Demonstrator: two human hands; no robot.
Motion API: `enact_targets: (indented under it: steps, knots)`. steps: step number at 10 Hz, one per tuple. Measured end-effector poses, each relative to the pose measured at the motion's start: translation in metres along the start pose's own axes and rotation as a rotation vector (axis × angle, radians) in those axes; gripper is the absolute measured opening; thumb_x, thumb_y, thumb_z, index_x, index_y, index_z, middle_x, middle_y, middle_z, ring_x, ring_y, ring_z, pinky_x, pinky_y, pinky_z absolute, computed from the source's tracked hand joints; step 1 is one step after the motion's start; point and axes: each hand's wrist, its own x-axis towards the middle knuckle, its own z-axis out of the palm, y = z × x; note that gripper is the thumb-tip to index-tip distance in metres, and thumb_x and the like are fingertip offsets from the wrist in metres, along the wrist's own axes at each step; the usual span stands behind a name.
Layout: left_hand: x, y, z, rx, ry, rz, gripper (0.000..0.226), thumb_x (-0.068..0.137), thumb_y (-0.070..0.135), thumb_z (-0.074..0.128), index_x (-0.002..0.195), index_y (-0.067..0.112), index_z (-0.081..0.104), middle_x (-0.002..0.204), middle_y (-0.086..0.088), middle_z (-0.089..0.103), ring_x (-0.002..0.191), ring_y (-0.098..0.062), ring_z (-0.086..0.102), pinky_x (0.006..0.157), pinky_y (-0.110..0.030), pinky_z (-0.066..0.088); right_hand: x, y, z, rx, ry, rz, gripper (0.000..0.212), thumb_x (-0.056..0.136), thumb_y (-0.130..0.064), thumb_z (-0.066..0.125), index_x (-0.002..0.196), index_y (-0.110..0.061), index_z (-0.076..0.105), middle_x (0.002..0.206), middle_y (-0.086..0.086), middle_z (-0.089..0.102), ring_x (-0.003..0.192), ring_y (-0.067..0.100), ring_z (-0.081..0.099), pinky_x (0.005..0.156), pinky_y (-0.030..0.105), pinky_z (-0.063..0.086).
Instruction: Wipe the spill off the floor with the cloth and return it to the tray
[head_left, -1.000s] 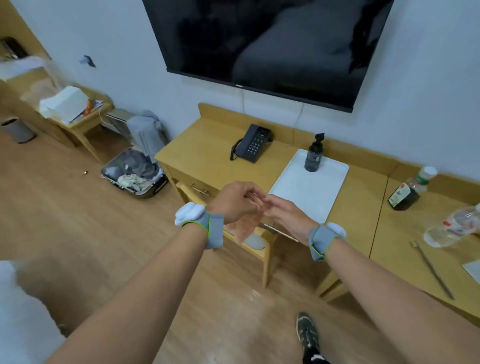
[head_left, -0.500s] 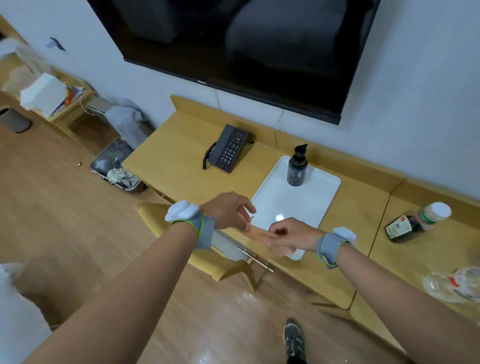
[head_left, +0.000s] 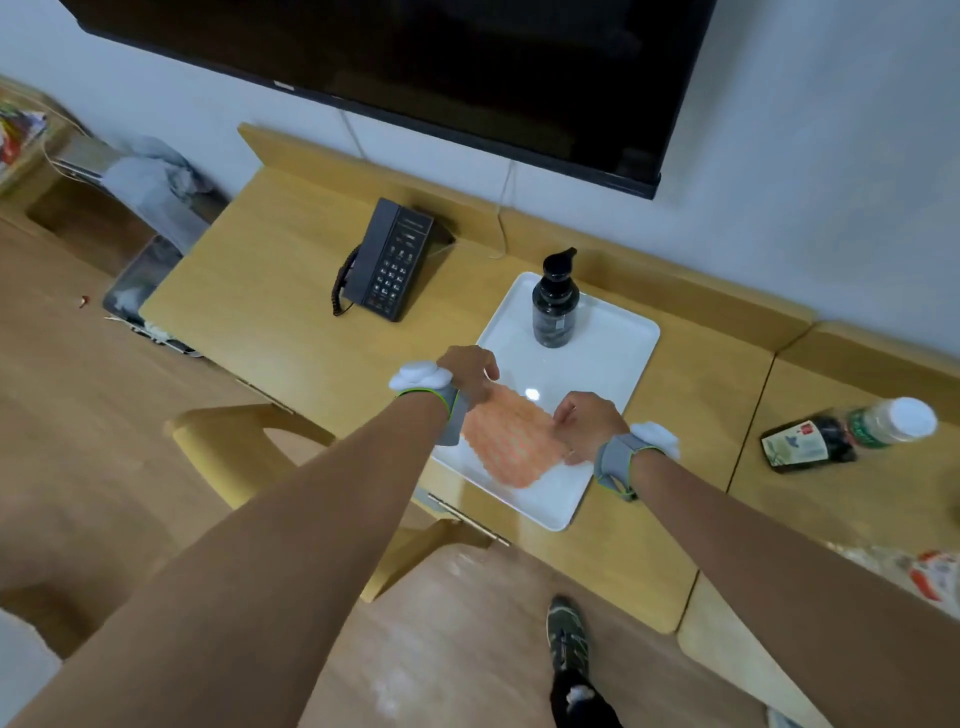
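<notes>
A wooden desk (head_left: 270, 291) stands along the wall under a dark television (head_left: 415, 62). On it a white tray (head_left: 618, 358) carries a black pump bottle (head_left: 555, 306) at its far end. An orange cloth (head_left: 511, 439) lies spread on the tray's near part. The left hand (head_left: 467, 371) and the right hand (head_left: 587, 421) pinch its two edges, fingers closed on the fabric. A black telephone (head_left: 387, 260) sits left of the tray.

Cloth (head_left: 511, 441) blurred, far corner under left hand (head_left: 467, 371); TV (head_left: 415, 62) & btm-right packet (head_left: 930, 574) cut off

Orange textured cloth (head_left: 506, 440) spread flat on white tray's (head_left: 613, 364) near half
</notes>
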Motion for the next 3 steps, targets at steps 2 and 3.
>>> enact_targets:
  steps: [2,3]
  knots:
    - [0.037,0.006,0.035,0.117,0.093,-0.046,0.050,0.090,0.012,0.064,0.138,0.022,0.054,0.140,-0.013,0.047,0.126,-0.031,0.051,0.098,-0.034,0.049,0.035,0.008,-0.006,-0.252,0.192,-0.010,0.018,0.088,-0.017,0.060,0.105,-0.020,0.064,0.111,0.008,0.070,0.099,0.032,0.067,0.081,0.035,0.053]
    - [0.034,0.008,0.046,-0.003,0.307,-0.024,0.051,0.090,0.008,0.057,0.139,0.021,0.053,0.140,-0.013,0.040,0.124,-0.033,0.047,0.100,-0.033,0.044,0.038,0.014,-0.003,-0.309,0.324,-0.099,0.032,0.095,-0.028,0.059,0.124,-0.015,0.055,0.121,0.013,0.057,0.101,0.036,0.064,0.075,0.037,0.046]
